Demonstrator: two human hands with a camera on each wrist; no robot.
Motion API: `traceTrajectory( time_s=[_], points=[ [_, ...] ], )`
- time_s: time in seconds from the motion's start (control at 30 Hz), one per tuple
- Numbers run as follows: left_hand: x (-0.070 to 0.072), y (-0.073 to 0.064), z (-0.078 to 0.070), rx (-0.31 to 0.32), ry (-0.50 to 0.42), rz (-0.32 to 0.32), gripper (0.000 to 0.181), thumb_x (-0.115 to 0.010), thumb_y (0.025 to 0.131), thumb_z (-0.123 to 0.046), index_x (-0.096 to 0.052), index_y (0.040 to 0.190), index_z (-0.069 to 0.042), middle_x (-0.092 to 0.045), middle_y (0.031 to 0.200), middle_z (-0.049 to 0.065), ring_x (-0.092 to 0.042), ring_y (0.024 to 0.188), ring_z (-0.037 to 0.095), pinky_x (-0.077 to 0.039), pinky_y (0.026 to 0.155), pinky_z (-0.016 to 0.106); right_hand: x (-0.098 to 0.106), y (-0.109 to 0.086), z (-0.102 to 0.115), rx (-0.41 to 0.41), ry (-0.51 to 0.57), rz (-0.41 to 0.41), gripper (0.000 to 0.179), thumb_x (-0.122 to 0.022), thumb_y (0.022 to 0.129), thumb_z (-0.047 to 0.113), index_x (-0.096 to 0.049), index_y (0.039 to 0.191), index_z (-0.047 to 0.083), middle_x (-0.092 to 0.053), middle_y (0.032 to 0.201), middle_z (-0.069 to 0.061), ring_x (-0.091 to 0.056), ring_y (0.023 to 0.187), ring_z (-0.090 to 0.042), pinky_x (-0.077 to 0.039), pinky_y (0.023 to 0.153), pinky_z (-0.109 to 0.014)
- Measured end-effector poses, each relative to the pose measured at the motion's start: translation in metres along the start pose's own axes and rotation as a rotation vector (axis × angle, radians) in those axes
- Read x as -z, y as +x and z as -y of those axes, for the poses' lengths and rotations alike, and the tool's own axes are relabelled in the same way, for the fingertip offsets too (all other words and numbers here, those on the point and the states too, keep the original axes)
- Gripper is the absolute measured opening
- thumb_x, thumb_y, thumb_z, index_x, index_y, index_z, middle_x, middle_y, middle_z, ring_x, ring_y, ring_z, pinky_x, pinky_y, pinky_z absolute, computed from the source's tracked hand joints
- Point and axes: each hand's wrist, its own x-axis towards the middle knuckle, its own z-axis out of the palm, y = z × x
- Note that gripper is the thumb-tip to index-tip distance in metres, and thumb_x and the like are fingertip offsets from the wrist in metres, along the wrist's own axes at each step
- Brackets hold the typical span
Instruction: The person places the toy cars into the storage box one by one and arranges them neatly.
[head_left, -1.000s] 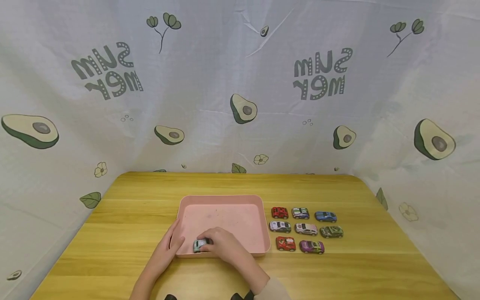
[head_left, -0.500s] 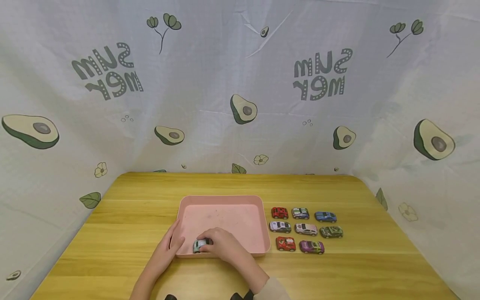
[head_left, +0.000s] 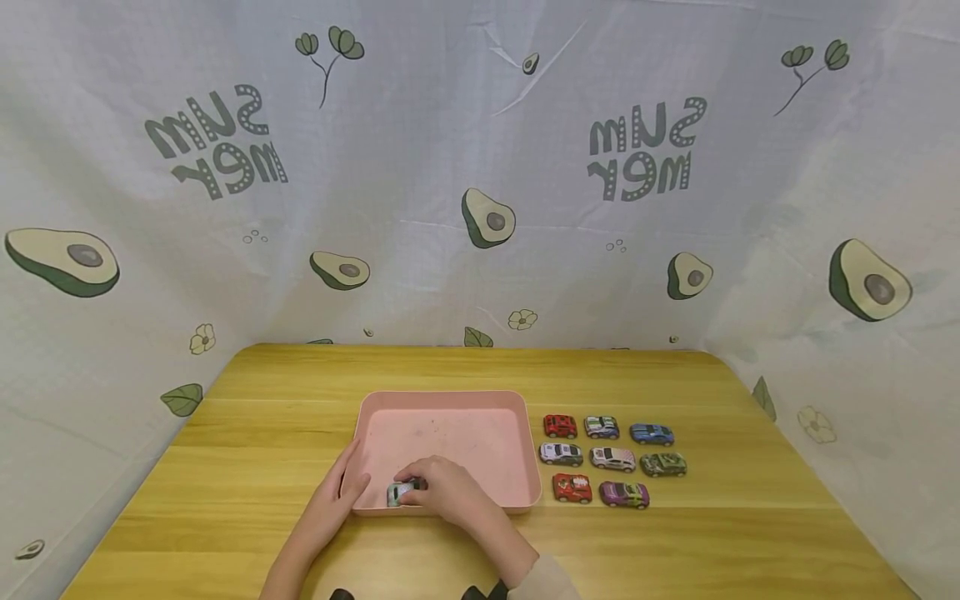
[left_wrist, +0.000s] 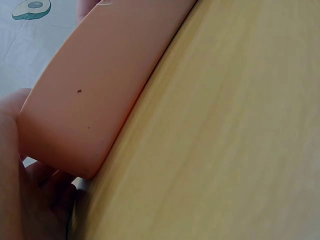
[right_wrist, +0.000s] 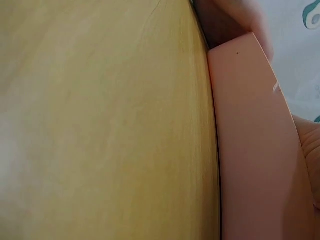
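Note:
A pink rectangular tray (head_left: 465, 429) lies on the wooden table. My left hand (head_left: 327, 500) holds its front left corner, thumb over the rim and fingers along the outside of the wall. Just inside the front wall, near that same corner, is a pale green and white toy car (head_left: 397, 494). My right hand (head_left: 450, 492) reaches over the front rim and pinches this car between thumb and fingers; the hand covers the car's right part. In the right wrist view the tray's outer wall (right_wrist: 255, 135) hides the car and the right fingertips.
Right of the tray, several toy cars stand in rough rows, among them a red car (head_left: 572, 488), a purple car (head_left: 624, 495), a blue car (head_left: 652, 434) and a camouflage car (head_left: 663, 464). An avocado-print cloth (head_left: 420, 167) hangs behind the table (head_left: 300, 392).

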Motion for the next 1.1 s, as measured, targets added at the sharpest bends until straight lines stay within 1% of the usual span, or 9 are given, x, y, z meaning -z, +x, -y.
traceTrajectory(
  time_s=[0.17,0.33,0.8,1.1],
  points=[
    [0.0,0.0007,-0.0002,0.012,0.0,0.002,0.062,-0.048,0.093,-0.036,-0.022,0.145,-0.016,-0.02,0.15,0.017,-0.016,0.138,0.04,-0.016,0.11,0.059,-0.0003,-0.0001,-0.0007,-0.01,0.011,0.0,0.025,-0.066,0.08,0.033,-0.069,0.103,0.023,-0.067,0.104,0.008,-0.059,0.102,-0.009,-0.05,0.086,-0.029],
    [0.0002,0.0008,-0.0004,0.018,0.002,0.008,0.062,-0.048,0.093,-0.037,-0.021,0.145,-0.017,-0.02,0.15,0.017,-0.016,0.138,0.04,-0.016,0.11,0.06,-0.0012,0.0001,-0.0015,-0.005,0.016,0.0,0.025,-0.066,0.08,0.033,-0.069,0.103,0.023,-0.068,0.104,0.008,-0.059,0.102,-0.009,-0.05,0.085,-0.029],
    [0.0008,0.0,-0.0025,0.019,-0.012,0.016,0.061,-0.048,0.093,-0.036,-0.022,0.145,-0.018,-0.019,0.151,0.015,-0.015,0.138,0.038,-0.016,0.11,0.058,-0.0013,0.0001,-0.0012,-0.002,0.021,-0.003,0.024,-0.065,0.081,0.032,-0.069,0.102,0.023,-0.068,0.103,0.008,-0.059,0.101,-0.009,-0.05,0.085,-0.029],
    [0.0008,0.0,-0.0026,0.023,-0.018,0.009,0.061,-0.049,0.093,-0.036,-0.022,0.145,-0.019,-0.02,0.151,0.015,-0.015,0.138,0.037,-0.015,0.111,0.057,-0.0006,-0.0002,-0.0014,-0.008,0.028,-0.001,0.024,-0.065,0.08,0.033,-0.069,0.102,0.024,-0.068,0.103,0.009,-0.059,0.102,-0.009,-0.05,0.086,-0.029]
  ],
)
